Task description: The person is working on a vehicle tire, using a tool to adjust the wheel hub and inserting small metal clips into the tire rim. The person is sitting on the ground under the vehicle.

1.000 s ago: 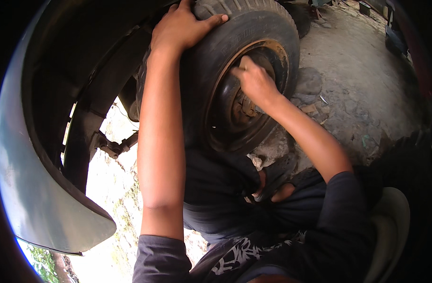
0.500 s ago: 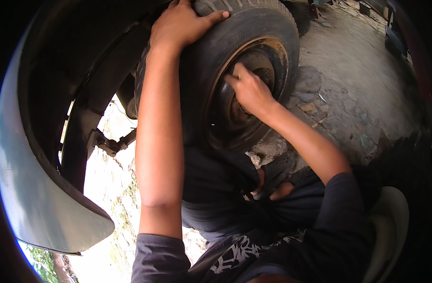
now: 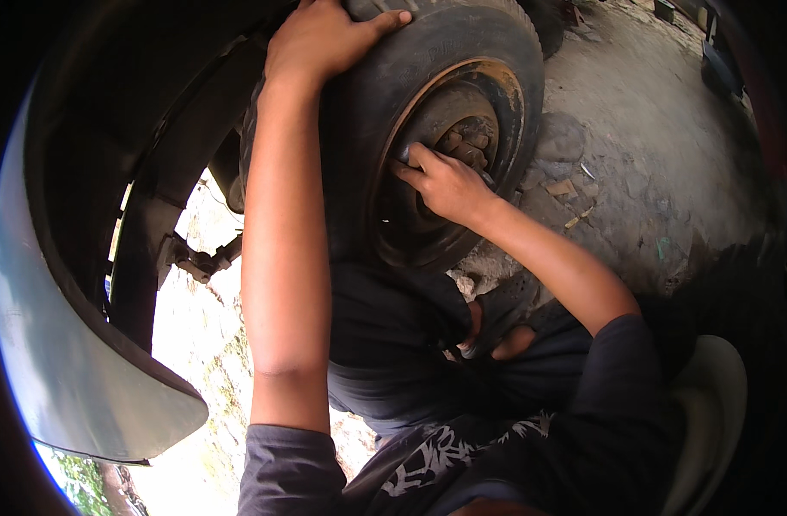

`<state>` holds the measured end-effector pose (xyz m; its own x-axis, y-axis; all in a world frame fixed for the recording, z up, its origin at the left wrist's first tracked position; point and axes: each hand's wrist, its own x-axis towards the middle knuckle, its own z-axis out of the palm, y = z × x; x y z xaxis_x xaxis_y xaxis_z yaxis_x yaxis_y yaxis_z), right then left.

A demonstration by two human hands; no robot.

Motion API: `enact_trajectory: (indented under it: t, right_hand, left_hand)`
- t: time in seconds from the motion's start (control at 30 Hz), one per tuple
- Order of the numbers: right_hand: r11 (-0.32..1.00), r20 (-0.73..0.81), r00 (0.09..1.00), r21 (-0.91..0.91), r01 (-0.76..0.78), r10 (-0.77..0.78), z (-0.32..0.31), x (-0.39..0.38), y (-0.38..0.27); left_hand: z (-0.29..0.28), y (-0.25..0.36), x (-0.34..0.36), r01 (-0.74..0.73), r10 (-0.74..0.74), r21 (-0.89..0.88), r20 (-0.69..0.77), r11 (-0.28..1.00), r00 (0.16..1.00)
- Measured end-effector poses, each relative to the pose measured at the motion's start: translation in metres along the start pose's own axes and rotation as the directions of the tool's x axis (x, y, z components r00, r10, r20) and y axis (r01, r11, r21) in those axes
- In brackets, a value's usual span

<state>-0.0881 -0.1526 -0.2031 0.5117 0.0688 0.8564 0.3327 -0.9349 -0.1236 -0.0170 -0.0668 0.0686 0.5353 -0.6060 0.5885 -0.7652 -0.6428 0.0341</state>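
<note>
A black tyre stands upright in front of me on a rusty-edged steel wheel rim. My left hand lies on top of the tyre, thumb stretched along its shoulder, the other fingertips cut off by the picture's upper edge. Inside the rim's dish, my right hand has its fingers closed together near the left wall. A small greyish bit shows at its fingertips, too hidden to name. The wheel hub, dark and dirty with knobby parts, shows just beyond that hand.
A silvery curved vehicle body panel arches on the left, with dark underbody parts behind it. Stones and scraps lie on the dirt floor at right. My foot and bent legs are below the wheel.
My right hand has moved slightly down and left inside the rim, uncovering the hub. The left hand stays on the tyre, and the view has shifted a little.
</note>
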Motion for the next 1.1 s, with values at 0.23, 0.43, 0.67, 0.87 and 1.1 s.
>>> enact_trajectory:
  t: [0.23,0.43,0.67,0.87,1.1]
  right_hand:
    - [0.882,-0.511,0.72,0.245,-0.402,0.47,-0.005,-0.011,0.029]
    - [0.692,-0.332,0.645,0.567,-0.447,0.689,0.004,0.011,-0.001]
    - [0.857,-0.372,0.773,0.212,-0.469,0.515,0.04,-0.012,-0.043]
    - [0.905,-0.3,0.854,0.159,-0.396,0.426,0.091,-0.072,-0.068]
    - [0.935,-0.306,0.884,0.14,-0.326,0.354,0.072,-0.044,-0.057]
  left_hand:
    - [0.009,-0.002,0.0,-0.081,0.079,-0.049,-0.043,0.996,0.996]
    - [-0.001,-0.005,0.0,-0.049,0.049,0.008,-0.009,0.999,0.999]
    - [-0.002,-0.003,-0.008,-0.033,0.033,-0.026,-0.002,0.999,0.999]
    - [-0.002,-0.006,-0.008,-0.046,0.045,-0.066,-0.006,0.997,0.999]
    - [-0.001,-0.012,-0.009,-0.014,0.018,-0.069,0.06,0.998,0.998]
